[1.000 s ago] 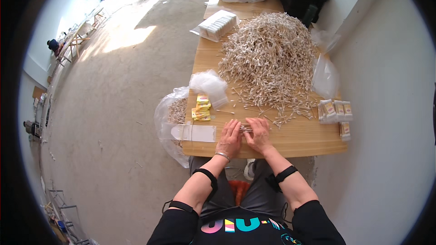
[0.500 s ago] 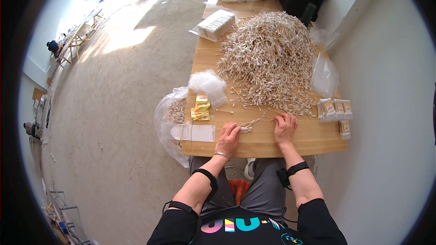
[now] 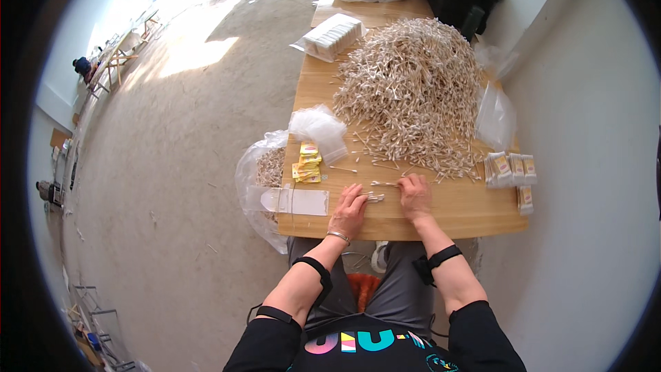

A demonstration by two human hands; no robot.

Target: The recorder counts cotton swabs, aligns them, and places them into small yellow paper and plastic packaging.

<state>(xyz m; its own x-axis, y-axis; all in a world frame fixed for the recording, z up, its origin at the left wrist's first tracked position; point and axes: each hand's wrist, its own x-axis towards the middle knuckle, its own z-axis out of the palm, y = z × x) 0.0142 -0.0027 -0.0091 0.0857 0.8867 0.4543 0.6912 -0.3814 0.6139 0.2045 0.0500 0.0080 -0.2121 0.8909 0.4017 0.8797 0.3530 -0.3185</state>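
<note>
Several cotton swabs (image 3: 374, 198) stick out to the right from under the curled fingers of my left hand (image 3: 348, 209), which rests near the table's front edge. My right hand (image 3: 416, 200) is a short way to the right, its fingers pinched on a few more swabs (image 3: 384, 183) whose tips point left. Just beyond both hands spreads a large heap of cotton swabs (image 3: 413, 89), with loose ones strewn along its near edge. The palms and the inner ends of the held swabs are hidden.
Yellow printed labels (image 3: 308, 165), clear plastic bags (image 3: 317, 131) and a white card (image 3: 310, 202) lie left of my hands. Filled packets (image 3: 509, 169) stand at the right edge. A swab-filled sack (image 3: 265, 172) stands beside the table; a bag of packs (image 3: 332, 36) lies farther back.
My right hand has moved left from the near edge of the heap, and swabs now show in its fingers. My left hand stays nearly in place with its swabs.
</note>
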